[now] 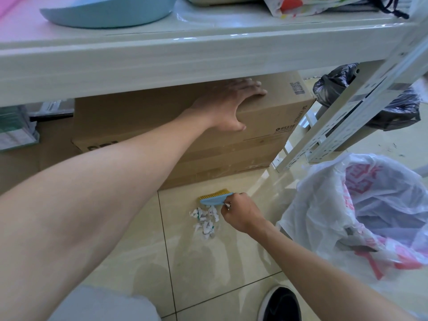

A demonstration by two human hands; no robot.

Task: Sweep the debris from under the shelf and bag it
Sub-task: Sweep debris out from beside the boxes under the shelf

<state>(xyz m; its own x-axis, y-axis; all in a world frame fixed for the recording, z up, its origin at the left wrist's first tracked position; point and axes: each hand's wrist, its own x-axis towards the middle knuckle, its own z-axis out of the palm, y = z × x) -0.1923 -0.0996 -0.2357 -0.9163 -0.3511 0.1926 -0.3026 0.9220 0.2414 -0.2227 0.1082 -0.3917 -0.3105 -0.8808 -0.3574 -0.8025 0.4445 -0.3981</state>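
Observation:
A small pile of torn white paper scraps (205, 220) lies on the beige floor tiles in front of the cardboard box (162, 117) under the white shelf (139, 59). My right hand (240, 214) grips the handle of a small blue brush with yellow bristles (215, 197), held just behind the scraps at the box's foot. My left hand (234, 105) rests flat on the top front edge of the box, fingers spread. A white plastic bag with red print (361, 205) sits open on the floor to the right.
The shelf's white metal upright (342, 126) slants down at the right, with a black rubbish bag (391, 107) behind it. A light blue basin (106, 10) sits on the shelf top. My black shoe (281, 304) is at the bottom.

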